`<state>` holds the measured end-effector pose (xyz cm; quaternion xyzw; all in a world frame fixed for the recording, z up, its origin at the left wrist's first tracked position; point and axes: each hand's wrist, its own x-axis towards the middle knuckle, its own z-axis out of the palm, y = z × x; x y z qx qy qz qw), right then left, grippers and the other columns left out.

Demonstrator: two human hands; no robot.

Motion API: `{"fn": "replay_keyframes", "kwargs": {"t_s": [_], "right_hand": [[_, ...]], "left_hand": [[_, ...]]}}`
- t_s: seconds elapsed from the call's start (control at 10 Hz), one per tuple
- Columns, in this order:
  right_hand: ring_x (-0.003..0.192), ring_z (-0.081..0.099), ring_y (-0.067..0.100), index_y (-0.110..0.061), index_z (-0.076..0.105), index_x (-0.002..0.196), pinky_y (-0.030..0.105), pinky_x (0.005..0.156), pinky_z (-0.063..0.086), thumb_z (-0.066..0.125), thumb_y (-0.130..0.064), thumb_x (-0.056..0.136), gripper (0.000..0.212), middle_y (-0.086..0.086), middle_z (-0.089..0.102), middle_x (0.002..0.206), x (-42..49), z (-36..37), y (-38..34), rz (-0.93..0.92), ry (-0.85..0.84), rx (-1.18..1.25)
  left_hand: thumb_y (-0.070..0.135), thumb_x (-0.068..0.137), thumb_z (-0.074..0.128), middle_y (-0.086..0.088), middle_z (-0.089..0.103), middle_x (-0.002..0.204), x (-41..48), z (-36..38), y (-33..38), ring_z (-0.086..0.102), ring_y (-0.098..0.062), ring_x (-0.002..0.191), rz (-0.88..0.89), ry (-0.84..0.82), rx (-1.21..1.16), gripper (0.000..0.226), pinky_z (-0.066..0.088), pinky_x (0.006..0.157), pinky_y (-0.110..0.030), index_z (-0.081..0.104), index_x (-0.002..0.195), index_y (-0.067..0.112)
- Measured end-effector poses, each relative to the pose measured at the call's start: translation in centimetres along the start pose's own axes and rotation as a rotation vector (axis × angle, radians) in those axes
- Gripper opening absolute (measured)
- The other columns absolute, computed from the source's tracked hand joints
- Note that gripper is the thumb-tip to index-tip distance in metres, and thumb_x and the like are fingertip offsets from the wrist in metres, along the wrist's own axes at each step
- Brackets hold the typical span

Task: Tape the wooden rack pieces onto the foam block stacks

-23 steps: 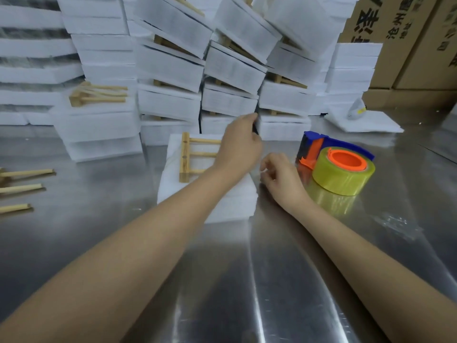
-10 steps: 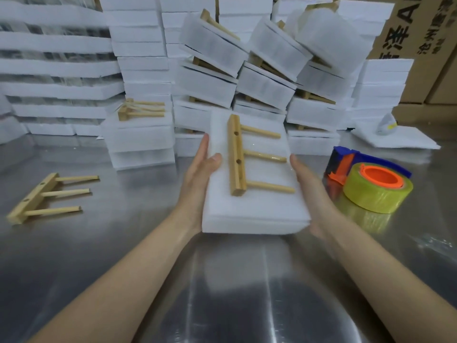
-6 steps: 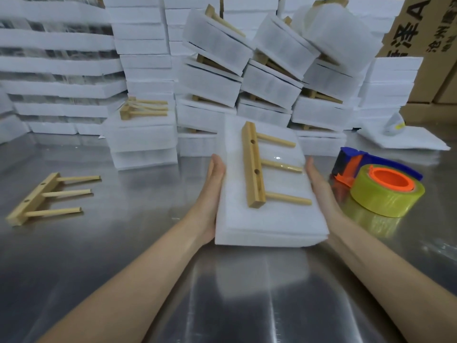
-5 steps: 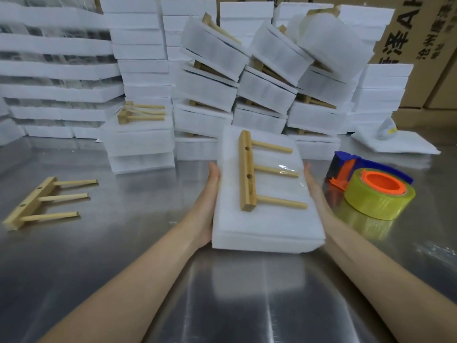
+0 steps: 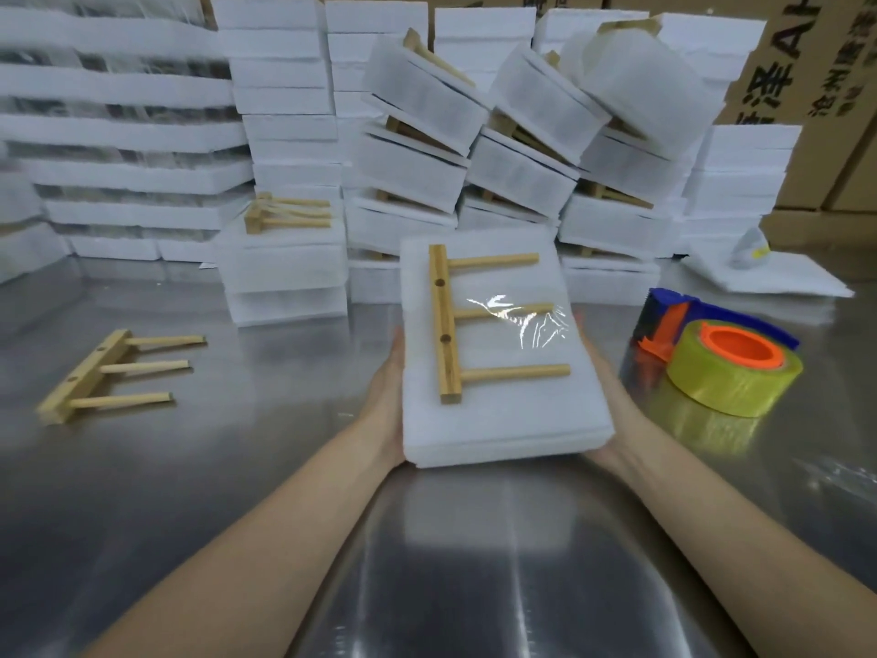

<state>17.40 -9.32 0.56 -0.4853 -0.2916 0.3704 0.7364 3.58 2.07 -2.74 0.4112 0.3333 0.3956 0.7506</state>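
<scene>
1. Because the foam block stack (image 5: pixel 503 420) covers them, most fingers of both hands are hidden; only each hand's upper edge shows.
2. The left hand (image 5: pixel 390 401) lies flat against the stack's left side and the right hand (image 5: pixel 603 396) flat against its right side. The fingers are straight as far as they show, and the hands carry the stack between them over the middle of the counter (image 5: pixel 474 572).
3. A wooden rack piece (image 5: pixel 445 325) lies on top of the stack, bar to the left and three dowels pointing right. Clear tape (image 5: pixel 527 320) glints across the middle dowel, its outline hard to trace.
4. Near the counter's right edge sits a tape dispenser (image 5: pixel 731 372) with a yellow roll.
5. Toward the left edge lies a loose rack piece (image 5: pixel 102 372).
6. Along the back edge lean foam piles (image 5: pixel 474 173), with more rack pieces half buried between them. Cardboard boxes (image 5: pixel 816 68) at the back right corner are cut off, and what they contain is unseen.
</scene>
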Motion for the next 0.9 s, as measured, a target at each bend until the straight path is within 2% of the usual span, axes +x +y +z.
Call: {"fn": "replay_keyframes", "kwargs": {"t_s": [0.1,0.2,0.3,0.4,0.5,0.6,0.7,0.8,0.9], "right_hand": [[0.046,0.064,0.007,-0.020,0.074,0.050,0.015,0.041,0.046,0.041,-0.024,0.103,0.063,-0.004,0.066,0.052,0.8,-1.3,1.4,0.084,0.031,-0.014],[0.084,0.070,0.014,-0.012,0.070,0.106,0.026,0.072,0.056,0.044,-0.022,0.101,0.029,0.000,0.072,0.090,2.1,-1.8,1.3,0.077,0.240,0.046],[0.120,0.056,0.015,-0.010,0.058,0.125,0.029,0.091,0.048,0.034,-0.026,0.104,0.036,0.001,0.063,0.124,2.5,-2.3,0.8,-0.035,0.252,0.032],[0.122,0.048,0.000,-0.025,0.056,0.123,0.020,0.096,0.040,0.035,-0.025,0.103,0.029,-0.010,0.055,0.131,1.5,-1.3,1.8,-0.146,0.076,-0.259],[0.099,0.051,-0.023,-0.027,0.062,0.115,-0.001,0.085,0.033,0.047,-0.012,0.099,0.026,-0.020,0.060,0.114,1.5,-0.7,3.7,-0.273,0.013,-0.497],[0.087,0.052,-0.022,-0.031,0.060,0.115,-0.004,0.075,0.033,0.047,-0.017,0.099,0.025,-0.011,0.064,0.108,1.7,-0.5,4.3,-0.351,0.067,-0.621],[0.078,0.057,0.010,-0.030,0.059,0.121,-0.001,0.061,0.036,0.045,-0.027,0.099,0.026,0.010,0.067,0.093,1.4,-0.2,4.3,-0.364,0.108,-0.754],[0.115,0.055,0.013,-0.025,0.055,0.129,0.006,0.082,0.035,0.041,-0.025,0.102,0.030,-0.005,0.062,0.115,1.0,0.2,3.5,-0.346,0.080,-0.779],[0.138,0.036,0.012,-0.028,0.044,0.141,0.020,0.108,0.025,0.046,-0.024,0.101,0.041,-0.007,0.041,0.149,-0.4,-0.1,0.9,-0.426,0.124,-0.823]], "left_hand": [[0.052,0.098,0.040,-0.001,0.072,0.062,0.0,0.1,-0.2,0.068,-0.010,0.050,0.019,0.021,0.052,0.038,0.047,0.039,-0.019,0.063,0.092,0.023],[0.061,0.097,0.025,-0.001,0.070,0.060,0.7,0.0,0.8,0.068,-0.014,0.051,0.025,0.168,0.053,0.061,0.048,0.040,-0.019,0.060,0.081,0.013],[0.055,0.101,0.012,-0.010,0.061,0.128,1.8,-0.7,2.6,0.061,-0.025,0.113,0.122,0.244,0.042,0.070,0.046,0.091,-0.030,0.057,0.122,0.006],[0.052,0.102,0.022,-0.002,0.058,0.134,1.4,-1.2,2.1,0.055,-0.017,0.124,0.194,0.128,0.176,0.058,0.042,0.096,-0.027,0.055,0.132,0.017],[0.043,0.100,0.038,0.008,0.037,0.151,1.5,-0.7,0.3,0.039,-0.010,0.137,0.208,0.037,0.236,0.052,0.028,0.116,-0.033,0.033,0.149,0.024],[0.025,0.102,0.041,0.003,0.030,0.155,2.6,-0.8,0.6,0.033,-0.014,0.141,0.211,0.003,0.135,0.052,0.022,0.119,-0.037,0.027,0.151,0.017],[0.022,0.104,0.036,-0.005,0.057,0.135,2.9,-1.1,1.4,0.054,-0.017,0.122,0.166,-0.135,0.090,0.035,0.041,0.106,-0.033,0.051,0.135,0.016],[0.023,0.103,0.038,-0.003,0.068,0.085,2.1,-0.7,2.3,0.063,-0.010,0.076,0.250,-0.014,0.264,0.031,0.048,0.063,-0.020,0.066,0.091,0.016],[0.021,0.100,0.041,0.006,0.057,0.071,0.0,-1.5,2.7,0.054,-0.012,0.080,0.468,0.338,0.388,0.032,0.038,0.059,-0.022,0.061,0.076,0.015]]}}
